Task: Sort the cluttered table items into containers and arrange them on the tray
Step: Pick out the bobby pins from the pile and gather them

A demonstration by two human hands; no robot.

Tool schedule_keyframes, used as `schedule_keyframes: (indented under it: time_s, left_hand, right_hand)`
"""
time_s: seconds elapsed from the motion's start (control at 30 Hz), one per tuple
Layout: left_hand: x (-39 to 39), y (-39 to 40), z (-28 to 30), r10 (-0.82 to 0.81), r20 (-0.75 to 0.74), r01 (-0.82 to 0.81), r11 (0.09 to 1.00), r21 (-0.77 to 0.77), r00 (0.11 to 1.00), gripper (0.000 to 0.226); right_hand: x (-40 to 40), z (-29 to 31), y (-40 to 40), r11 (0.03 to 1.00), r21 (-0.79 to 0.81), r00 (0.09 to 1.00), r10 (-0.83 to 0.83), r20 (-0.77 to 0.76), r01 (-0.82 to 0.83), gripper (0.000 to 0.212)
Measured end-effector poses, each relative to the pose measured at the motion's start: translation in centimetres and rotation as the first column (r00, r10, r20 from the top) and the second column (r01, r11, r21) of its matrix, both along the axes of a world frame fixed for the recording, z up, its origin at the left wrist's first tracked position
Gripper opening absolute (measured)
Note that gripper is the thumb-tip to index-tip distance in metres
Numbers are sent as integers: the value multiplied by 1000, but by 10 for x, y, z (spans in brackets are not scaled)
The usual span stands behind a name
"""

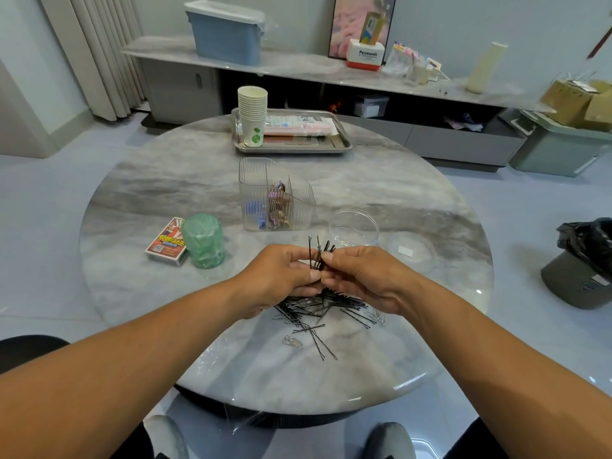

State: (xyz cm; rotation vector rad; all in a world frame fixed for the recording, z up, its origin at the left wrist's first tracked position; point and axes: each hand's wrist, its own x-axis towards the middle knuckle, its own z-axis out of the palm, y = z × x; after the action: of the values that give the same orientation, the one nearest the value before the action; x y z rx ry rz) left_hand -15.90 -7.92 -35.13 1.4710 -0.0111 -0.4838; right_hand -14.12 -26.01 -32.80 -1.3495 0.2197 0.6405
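Overhead: a round worktop (172, 180) of grey veined marble, glossy, with a dark base under its near edge.
Left hand (281, 276): fingers curled, pinching a small bunch of black hairpins (318, 255) held upright above the near middle of the worktop.
Right hand (361, 276): fingers pinched on the same bunch from the other side, fingertips touching those of the left.
Loose pile (326, 309): black hairpins mixed with silver paper clips, lying below the hands toward the near edge; a few strays trail nearer still.
Clear organiser (275, 197): at the worktop's centre, divided into compartments, with coloured clips in it.
Round clear jar (353, 226): just right of the organiser, beyond the right hand; its lid (410, 248) lies flat beside it.
Left side: a green roll (203, 240) standing upright, touching a card box (167, 243).
Far edge: a metal tray (341, 145) carrying a stack of paper cups (252, 114) and flat packets.
Room: pale tiled floor, a long low cabinet (331, 72) along the far wall with a blue bin (225, 31) on top, curtains at the far left, a cap (576, 283) on the floor at the right.
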Motion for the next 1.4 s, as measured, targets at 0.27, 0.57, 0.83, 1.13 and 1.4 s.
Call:
schedule_keyframes:
  time_s: [0.27, 0.57, 0.83, 1.13, 1.4]
  left_hand:
    - [-1, 3, 0, 18, -1, -17, 999, 28, 1000, 27]
    - [-3, 2, 1, -41, -4, 41, 997, 66, 999, 21]
    - [0, 5, 7, -18, 34, 14, 993, 113, 999, 30]
    - [5, 4, 8, 100, -43, -94, 988, 124, 994, 14]
    - [26, 23, 16, 340, -356, -394, 914, -92, 871, 17]
  right_hand:
    - [1, -2, 0, 987, -138, 987, 100, 127, -83, 19]
    - [-4, -10, 4, 972, -235, 966, 51, 254, 10, 9]
    - [-3, -10, 6, 968, -250, 961, 53, 270, 16, 21]
    - [13, -7, 13, 975, -213, 961, -7, 277, 69, 21]
    - [44, -24, 26, 195, -955, 759, 579, 296, 224, 19]
